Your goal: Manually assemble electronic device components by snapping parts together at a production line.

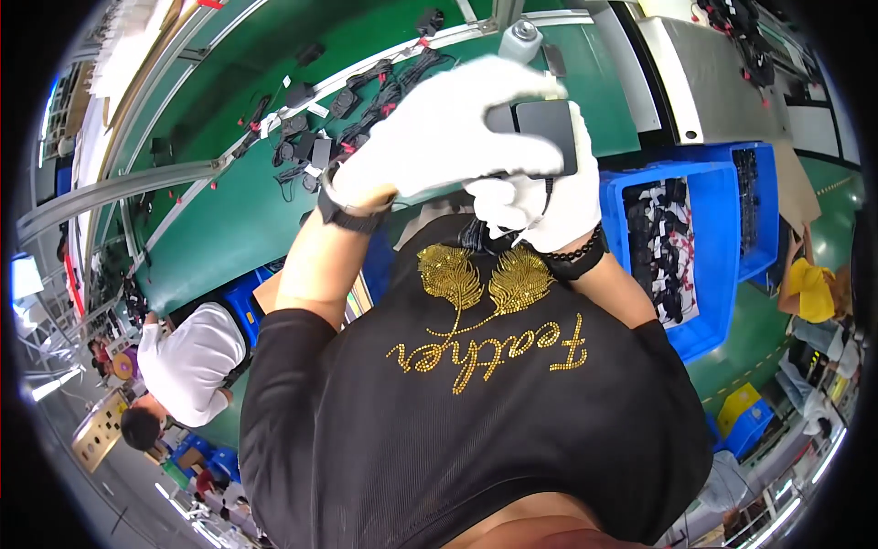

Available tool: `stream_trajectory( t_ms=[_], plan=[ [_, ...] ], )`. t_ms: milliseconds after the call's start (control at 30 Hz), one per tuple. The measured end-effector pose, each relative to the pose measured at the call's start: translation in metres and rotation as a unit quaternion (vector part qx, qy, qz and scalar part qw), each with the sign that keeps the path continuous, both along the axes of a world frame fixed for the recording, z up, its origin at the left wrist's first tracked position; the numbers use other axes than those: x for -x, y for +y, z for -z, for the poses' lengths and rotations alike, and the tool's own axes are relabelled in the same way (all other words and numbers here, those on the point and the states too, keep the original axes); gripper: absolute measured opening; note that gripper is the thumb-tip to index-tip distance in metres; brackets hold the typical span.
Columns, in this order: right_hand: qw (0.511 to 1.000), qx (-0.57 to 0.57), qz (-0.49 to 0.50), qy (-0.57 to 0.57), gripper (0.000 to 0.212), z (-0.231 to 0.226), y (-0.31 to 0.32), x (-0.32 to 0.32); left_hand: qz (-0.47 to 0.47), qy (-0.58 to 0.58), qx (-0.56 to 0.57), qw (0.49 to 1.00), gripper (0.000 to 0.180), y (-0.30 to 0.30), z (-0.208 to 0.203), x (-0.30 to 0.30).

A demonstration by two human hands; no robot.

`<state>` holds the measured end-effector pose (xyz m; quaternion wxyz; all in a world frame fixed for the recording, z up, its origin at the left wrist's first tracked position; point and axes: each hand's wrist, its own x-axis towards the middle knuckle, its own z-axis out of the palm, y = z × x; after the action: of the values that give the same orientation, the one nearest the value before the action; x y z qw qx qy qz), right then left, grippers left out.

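A black power adapter with a smooth boxy case lies in my white-gloved right hand, whose fingers close round its side and underside. Its black cord leaves the lower end, and dark cable loops hang below the glove, in front of my shirt. My left hand, gloved in white too and a little blurred, reaches over from the left. Its thumb and forefinger are spread apart in a C shape, the thumb overlapping the adapter's face. Whether the thumb presses on it I cannot tell.
Several black adapters with cords lie along the green bench. A spray-type bottle stands beyond my hands. Blue bins of cabled parts are at the right. A co-worker in white sits at the lower left.
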<state>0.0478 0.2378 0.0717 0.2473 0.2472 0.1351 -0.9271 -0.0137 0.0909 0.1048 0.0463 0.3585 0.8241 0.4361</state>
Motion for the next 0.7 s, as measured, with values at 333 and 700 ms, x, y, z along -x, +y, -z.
stream_trajectory(
  t_ms=[333, 700],
  plan=[
    [0.991, 0.125, 0.019, 0.037, 0.066, 0.014, 0.048, -0.024, 0.102, 0.017, 0.010, 0.995, 0.034, 0.044, 0.045, 0.005],
    [0.989, 0.060, 0.086, 0.109, 0.069, 0.031, 0.089, -0.046, 0.012, -0.358, -0.239, 0.902, 0.039, 0.094, 0.043, -0.047]
  ],
)
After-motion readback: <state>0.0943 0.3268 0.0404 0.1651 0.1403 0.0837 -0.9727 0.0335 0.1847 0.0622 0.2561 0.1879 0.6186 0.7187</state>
